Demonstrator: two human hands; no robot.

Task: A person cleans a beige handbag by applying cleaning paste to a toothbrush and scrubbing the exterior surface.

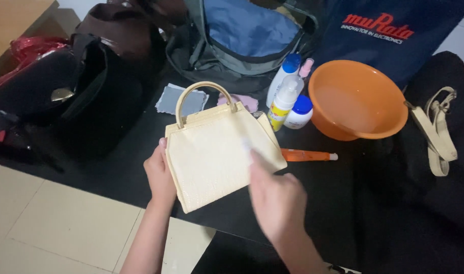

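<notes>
Handbag [217, 152] cream, textured, arched handle, left of orange basin [356, 101] | left hand [161, 175] clasps its left edge | right hand [275, 195] blurred, fingers extended, touching its front.

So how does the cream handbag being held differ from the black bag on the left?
The cream handbag is pale, small, flat and rigid-handled, gripped by the left hand and touched by the right hand. The black bag is dark, bulkier, slumped and untouched. Both rest over the dark table.
</notes>
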